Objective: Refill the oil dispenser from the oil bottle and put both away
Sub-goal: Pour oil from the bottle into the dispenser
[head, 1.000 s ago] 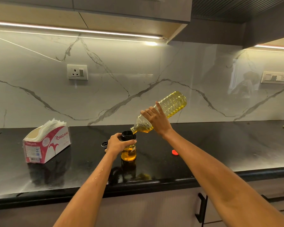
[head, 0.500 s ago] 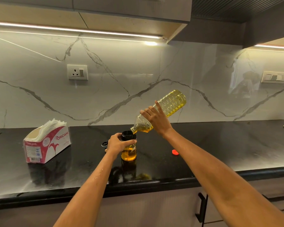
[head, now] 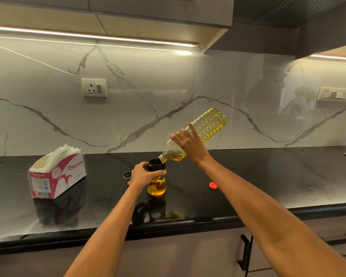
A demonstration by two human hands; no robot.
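The oil bottle (head: 205,126) is held tilted, neck down, in the right hand (head: 190,145), whose fingers are wrapped around its shoulder (the index finger is lifted off and points up). Its mouth is placed just over the open black neck of the oil dispenser (head: 156,181), which stands on the black desk (head: 268,176) and is steadied by the left hand (head: 143,174), fingers closed around its upper part. The task is judged to be mid-pour: oil fills roughly the lower part of the dispenser, and much remains in the bottle. Capping and putting both away are left to be done. A red cap (head: 213,185) lies on the desk to the right; a dark lid (head: 126,175) is partly hidden behind the left hand. The stream itself is hard to make out, and the dispenser's fill level is masked by the fingers.
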